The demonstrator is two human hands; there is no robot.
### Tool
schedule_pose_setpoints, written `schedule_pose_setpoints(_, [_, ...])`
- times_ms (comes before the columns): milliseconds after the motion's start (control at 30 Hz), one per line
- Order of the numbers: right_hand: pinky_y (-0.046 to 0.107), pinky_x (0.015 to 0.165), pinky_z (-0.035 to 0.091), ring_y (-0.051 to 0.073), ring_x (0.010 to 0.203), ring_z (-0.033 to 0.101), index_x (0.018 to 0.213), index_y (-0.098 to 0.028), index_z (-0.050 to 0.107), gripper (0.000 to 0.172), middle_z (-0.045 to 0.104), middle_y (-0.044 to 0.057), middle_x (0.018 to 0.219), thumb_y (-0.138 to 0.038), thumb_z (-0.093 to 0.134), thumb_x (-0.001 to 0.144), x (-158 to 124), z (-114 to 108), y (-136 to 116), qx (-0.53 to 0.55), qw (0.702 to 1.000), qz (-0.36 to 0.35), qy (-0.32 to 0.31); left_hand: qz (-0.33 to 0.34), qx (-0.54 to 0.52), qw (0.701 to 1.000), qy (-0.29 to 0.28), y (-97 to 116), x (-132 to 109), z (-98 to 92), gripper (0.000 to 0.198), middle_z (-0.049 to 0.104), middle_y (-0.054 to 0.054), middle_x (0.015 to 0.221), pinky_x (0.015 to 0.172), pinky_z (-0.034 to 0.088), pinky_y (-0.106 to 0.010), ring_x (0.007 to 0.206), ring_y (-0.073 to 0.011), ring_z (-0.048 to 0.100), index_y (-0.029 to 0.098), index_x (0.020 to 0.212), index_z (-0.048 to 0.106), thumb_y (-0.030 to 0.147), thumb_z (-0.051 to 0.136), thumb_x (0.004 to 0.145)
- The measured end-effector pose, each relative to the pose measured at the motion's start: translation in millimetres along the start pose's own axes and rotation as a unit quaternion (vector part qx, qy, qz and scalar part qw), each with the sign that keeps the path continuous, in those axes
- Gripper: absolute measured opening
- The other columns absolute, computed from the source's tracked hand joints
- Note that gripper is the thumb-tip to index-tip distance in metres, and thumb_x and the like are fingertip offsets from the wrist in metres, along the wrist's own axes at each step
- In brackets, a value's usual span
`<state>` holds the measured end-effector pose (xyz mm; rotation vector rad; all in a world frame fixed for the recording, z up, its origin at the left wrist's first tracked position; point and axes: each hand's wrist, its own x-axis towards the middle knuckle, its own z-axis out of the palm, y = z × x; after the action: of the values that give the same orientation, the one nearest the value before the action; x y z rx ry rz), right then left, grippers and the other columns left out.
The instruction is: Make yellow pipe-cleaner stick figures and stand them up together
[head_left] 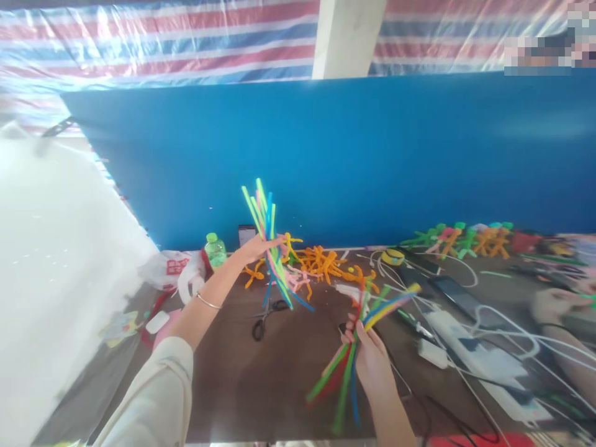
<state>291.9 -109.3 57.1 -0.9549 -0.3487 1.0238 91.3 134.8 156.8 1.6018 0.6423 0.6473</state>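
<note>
My left hand (270, 247) is closed around a bundle of pipe cleaners (261, 208), mostly light green with some blue and pink, held upright and slightly tilted over the table's far side. Nearer to me, my right hand (365, 344) grips a second bundle of pipe cleaners (344, 379) in green, red, blue and yellow, fanned out at both ends and blurred. Scissors (261, 323) lie on the dark table (233, 379) below my left hand. Behind my hands sit several orange pipe-cleaner figures (321, 262) and a pink one (298, 279).
A green-capped bottle (215, 251) and a plastic bag (170, 270) stand at the left. On the right are a power strip (484, 366) with tangled white cables, a phone (454, 295), a yellow tape measure (392, 257) and more figures (465, 239). Another person's hand (554, 307) works at far right.
</note>
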Motion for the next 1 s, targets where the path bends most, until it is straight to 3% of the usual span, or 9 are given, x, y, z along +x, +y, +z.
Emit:
schedule_pose_setpoints(33, [0.019,0.044,0.039,0.004,0.048,0.042,0.085,-0.018,0.063,0.031,0.053,-0.004,0.065,-0.033,0.073,0.059,6.4,13.7,1.0,-0.007,0.999,0.001,-0.033,-0.012,-0.051,0.998,-0.025,0.8,-7.4,3.0,0.045,0.065,-0.013,0.089,0.072,0.048,-0.037,0.080,-0.0207,0.061,0.010,0.106,0.054,0.039,0.059,0.072])
schedule_pose_setpoints(100, [0.017,0.039,0.031,0.002,0.045,0.036,0.083,-0.017,0.062,0.030,0.050,-0.004,0.064,-0.032,0.073,0.060,18.1,41.1,2.2,-0.020,0.996,-0.006,-0.085,-0.011,-0.099,0.995,-0.007,-3.0,-21.1,10.4,0.045,0.065,-0.012,0.088,0.071,0.049,-0.037,0.075,-0.0192,0.062,0.011,0.104,0.054,0.037,0.064,0.068])
schedule_pose_setpoints(267, [0.017,0.036,0.020,0.002,0.039,0.022,0.078,-0.017,0.058,0.026,0.030,-0.010,0.049,-0.034,0.070,0.063,38.6,102.8,4.6,-0.098,0.980,-0.023,-0.173,0.002,-0.081,0.994,0.069,-22.0,-47.5,29.4,0.038,0.066,-0.009,0.083,0.069,0.048,-0.031,0.072,-0.0166,0.061,0.011,0.088,0.062,0.032,0.072,0.058])
schedule_pose_setpoints(400, [0.018,0.036,0.020,0.003,0.038,0.024,0.082,-0.016,0.058,0.032,0.029,-0.010,0.045,-0.042,0.066,0.065,46.4,134.3,13.0,-0.182,0.962,-0.016,-0.203,0.004,-0.057,0.997,0.052,-29.7,-62.8,44.7,0.038,0.064,-0.006,0.068,0.059,0.048,-0.029,0.060,-0.0150,0.059,0.010,0.083,0.063,0.034,0.073,0.055])
schedule_pose_setpoints(500, [0.019,0.036,0.022,0.003,0.038,0.027,0.074,-0.015,0.056,0.033,0.033,-0.009,0.044,-0.044,0.068,0.062,52.0,141.6,20.4,-0.225,0.953,0.007,-0.205,0.002,-0.045,0.997,0.059,-33.5,-70.9,51.5,0.036,0.062,-0.004,0.064,0.056,0.048,-0.027,0.056,-0.0137,0.058,0.010,0.079,0.063,0.038,0.071,0.056])
schedule_pose_setpoints(633, [0.018,0.034,0.019,0.003,0.035,0.023,0.065,-0.016,0.051,0.033,0.026,-0.011,0.041,-0.044,0.068,0.060,65.4,135.9,26.2,-0.252,0.950,0.003,-0.184,-0.037,-0.072,0.982,0.169,-43.7,-79.7,44.2,0.038,0.062,-0.005,0.065,0.058,0.049,-0.026,0.061,-0.0143,0.059,0.011,0.084,0.061,0.045,0.060,0.068])
schedule_pose_setpoints(767, [0.018,0.032,0.023,0.003,0.033,0.027,0.063,-0.016,0.053,0.032,0.030,-0.010,0.038,-0.043,0.069,0.059,82.6,128.7,31.3,-0.305,0.940,-0.001,-0.153,-0.114,-0.057,0.953,0.274,-55.4,-89.2,18.3,0.037,0.045,0.004,0.045,0.041,0.039,-0.019,0.040,-0.0073,0.046,0.013,0.085,0.057,0.047,0.051,0.075])
schedule_pose_setpoints(867, [0.020,0.032,0.029,0.007,0.033,0.036,0.061,-0.015,0.055,0.029,0.039,-0.007,0.037,-0.040,0.070,0.057,94.1,126.9,35.5,-0.350,0.927,-0.013,-0.132,-0.135,-0.047,0.946,0.291,-56.5,-100.1,-4.6,0.028,0.032,0.009,0.042,0.033,0.023,-0.017,0.030,-0.0027,0.029,0.015,0.081,0.054,0.042,0.054,0.073])
schedule_pose_setpoints(1000, [0.023,0.033,0.033,0.012,0.035,0.045,0.061,-0.014,0.060,0.025,0.043,-0.004,0.035,-0.037,0.069,0.056,106.5,125.4,34.4,-0.403,0.906,-0.043,-0.122,-0.132,-0.036,0.947,0.292,-46.1,-123.5,-29.5,0.024,0.032,0.008,0.045,0.034,0.017,-0.017,0.032,-0.0020,0.027,0.017,0.079,0.054,0.038,0.060,0.069])
